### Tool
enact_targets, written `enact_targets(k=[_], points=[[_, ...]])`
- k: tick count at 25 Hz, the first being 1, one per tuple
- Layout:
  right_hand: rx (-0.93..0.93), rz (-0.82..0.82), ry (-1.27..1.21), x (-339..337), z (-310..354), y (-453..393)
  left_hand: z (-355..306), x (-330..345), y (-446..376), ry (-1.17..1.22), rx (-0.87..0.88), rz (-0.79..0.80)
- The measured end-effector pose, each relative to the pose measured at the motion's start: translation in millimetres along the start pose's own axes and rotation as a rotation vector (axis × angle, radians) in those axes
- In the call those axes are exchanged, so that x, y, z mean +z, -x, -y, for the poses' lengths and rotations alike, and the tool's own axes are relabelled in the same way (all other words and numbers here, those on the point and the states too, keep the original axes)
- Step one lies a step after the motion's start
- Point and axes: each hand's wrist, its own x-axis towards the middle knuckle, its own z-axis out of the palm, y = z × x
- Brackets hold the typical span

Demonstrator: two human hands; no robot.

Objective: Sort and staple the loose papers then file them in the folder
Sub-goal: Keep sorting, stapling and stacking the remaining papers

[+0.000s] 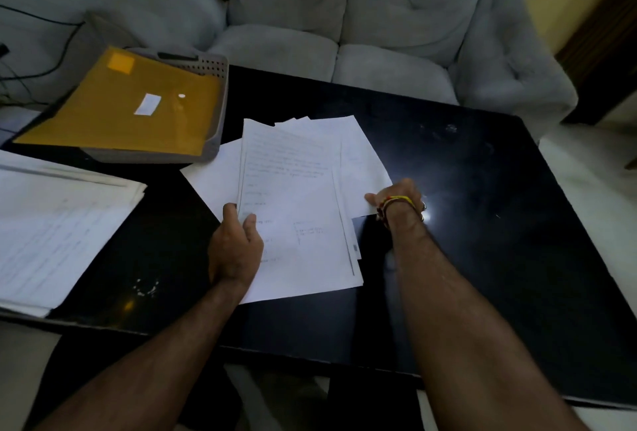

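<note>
the loose papers (296,196) lie fanned in the middle of the black table (482,189), with their long axis running from about 6 o'clock to 12 o'clock, a little tilted to the right at the far end. the left hand (236,248) pinches the near left edge of the top sheets, thumb on top and the other fingers under. the right hand (396,199) holds the right edge of the sheets that stick out at 3 o'clock; its fingers curl around the paper edge, and a thread bracelet (396,204) sits on the wrist. so both hands are on the same fan, one at each side, and the sheets are between them.

the yellow folder (131,103) lies in a grey tray (213,79) at about 10 o'clock from the papers, nearer to the left hand. another paper stack (58,223) rests at 9 o'clock. i see no stapler. i think the sorting is in hand, and the next move is to square the fan along its long axis.
</note>
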Motion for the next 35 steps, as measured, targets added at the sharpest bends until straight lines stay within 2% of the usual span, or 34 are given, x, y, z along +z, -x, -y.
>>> enact_targets(k=[3, 6, 10, 13, 15, 18, 20, 21, 24, 26, 29, 32, 35], points=[[-0.072, -0.06, -0.022, 8, -2, 11, 1, -1, -1, 0.005, 0.01, -0.003], [-0.158, -0.21, -0.163, -2, -11, 23, 1, 0, -1, 0.009, 0.003, 0.006], [-0.337, -0.565, -0.38, -58, -23, 38, 0, 1, -1, 0.014, 0.003, 0.021], [-0.393, -0.605, -0.55, -105, -16, 54, 1, -2, -2, 0.032, -0.027, 0.043], [-0.369, -0.518, -0.714, -113, -9, 60, 1, -8, -4, 0.044, -0.059, 0.065], [-0.254, -0.085, -0.935, -74, -9, 82, -2, -18, -14, 0.105, -0.164, 0.136], [-0.156, 0.174, -0.842, -25, -24, 102, 0, -31, -20, 0.159, -0.231, 0.166], [-0.136, 0.228, -0.754, -4, -33, 113, 4, -36, -21, 0.183, -0.257, 0.166], [-0.214, 0.249, -0.387, 34, -55, 130, 23, -44, -14, 0.194, -0.287, 0.158], [-0.274, 0.267, -0.218, 35, -57, 134, 25, -44, -7, 0.25, -0.313, 0.167], [-0.305, 0.309, -0.165, 30, -55, 134, 15, -45, -3, 0.324, -0.368, 0.178], [-0.339, 0.364, -0.124, 28, -57, 133, 16, -43, 0, 0.179, -0.255, 0.206], [-0.35, 0.426, -0.233, 26, -60, 128, 19, -45, 4, 0.186, -0.211, 0.226]])
